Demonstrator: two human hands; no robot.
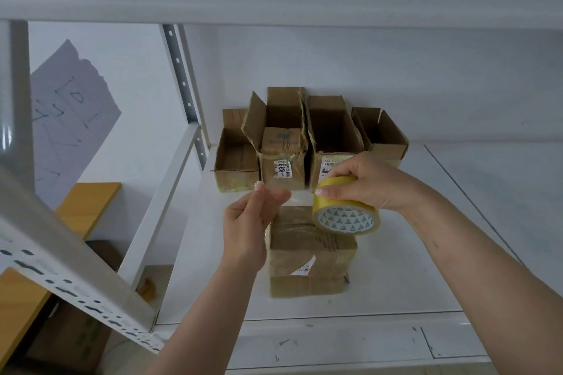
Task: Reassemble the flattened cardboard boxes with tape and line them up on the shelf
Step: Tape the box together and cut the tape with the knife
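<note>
A small cardboard box [310,256] stands on the white shelf [426,222], its flaps closed and shiny with clear tape. Above it my right hand [365,183] grips a yellow tape roll [344,207]. A clear strip of tape [292,196] stretches from the roll leftwards to my left hand [248,228], which pinches its free end at the fingertips. At the back of the shelf several open-topped cardboard boxes [283,146] stand side by side against the wall.
A grey metal upright and slotted beams [76,280] of the rack run along the left. Beyond them lie a wooden board [88,207] and a paper sheet [70,113] on the wall. Bare shelf surface lies to the right of the boxes.
</note>
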